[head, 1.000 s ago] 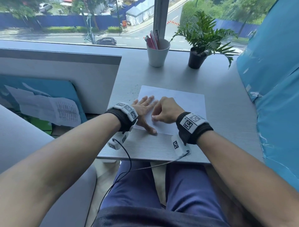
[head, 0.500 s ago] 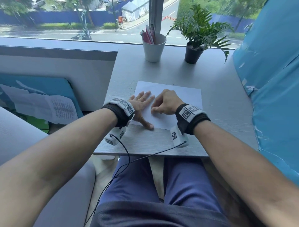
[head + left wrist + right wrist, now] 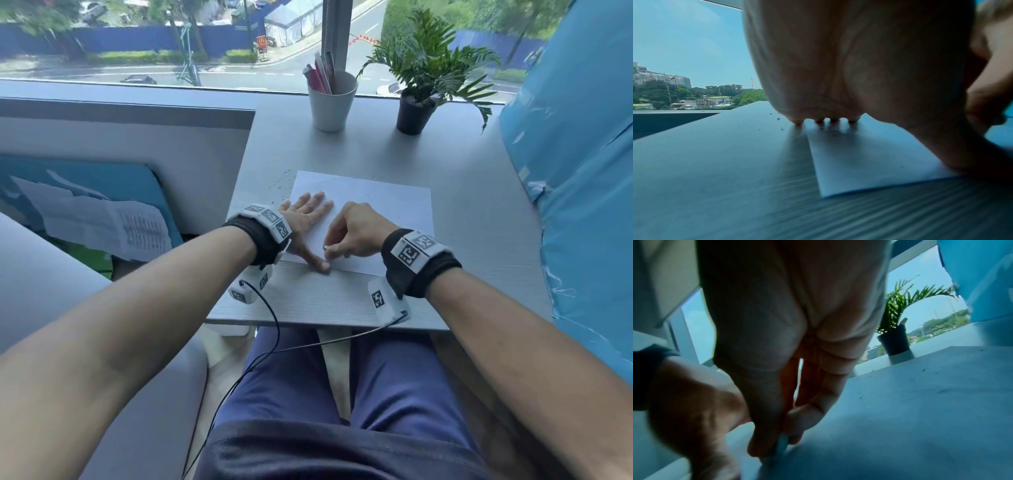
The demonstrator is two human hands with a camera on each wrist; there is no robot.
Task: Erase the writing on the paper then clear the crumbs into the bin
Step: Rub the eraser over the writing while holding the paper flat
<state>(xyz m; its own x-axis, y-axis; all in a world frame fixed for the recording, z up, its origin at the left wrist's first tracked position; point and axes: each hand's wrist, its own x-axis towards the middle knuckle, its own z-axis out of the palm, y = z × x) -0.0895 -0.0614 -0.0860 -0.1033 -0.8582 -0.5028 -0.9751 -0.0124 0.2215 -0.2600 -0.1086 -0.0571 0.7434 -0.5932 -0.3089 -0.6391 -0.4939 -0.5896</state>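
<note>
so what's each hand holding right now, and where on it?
Right hand pinches a small pale eraser by its upper end, tip on the white paper sheet. Left hand holds nothing; it presses flat on the sheet.

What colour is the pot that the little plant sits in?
The pot is black, with green fronds above it. The head view shows it best.

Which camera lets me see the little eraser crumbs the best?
The left wrist view: dark crumbs lie sharp on the table and paper by the left hand fingertips. The head view shows faint specks beside the paper's far left corner. The right wrist view shows a few blurry ones.
</note>
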